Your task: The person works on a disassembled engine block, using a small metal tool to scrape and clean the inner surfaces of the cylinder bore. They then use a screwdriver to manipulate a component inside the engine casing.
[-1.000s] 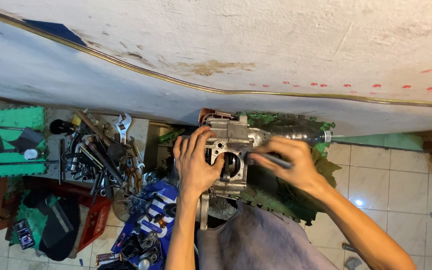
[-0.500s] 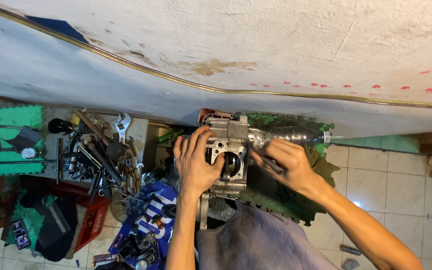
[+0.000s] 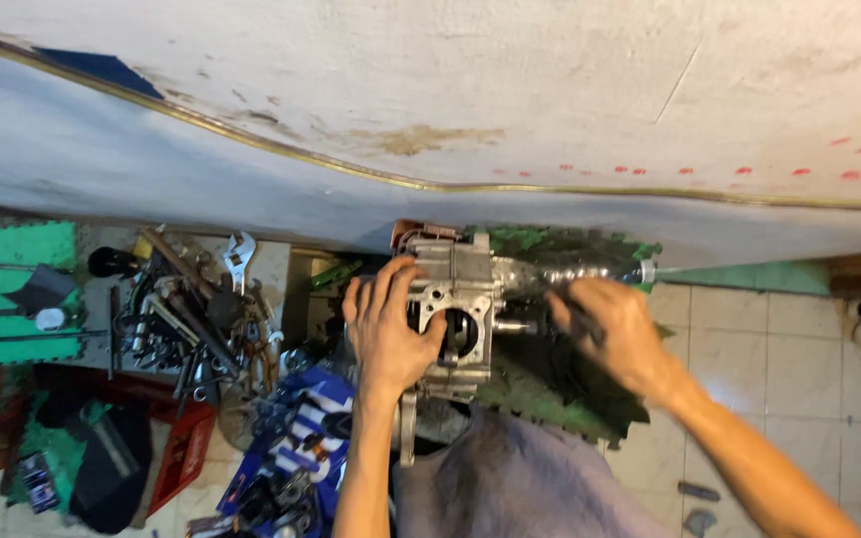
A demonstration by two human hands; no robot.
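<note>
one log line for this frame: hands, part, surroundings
left hand: flat on grey engine block | right hand: at block's right side, grip unclear | left of block: pile of wrenches

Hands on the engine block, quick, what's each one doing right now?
Left hand: open, spread on the engine block.
Right hand: blurred, grip cannot be told.
</note>
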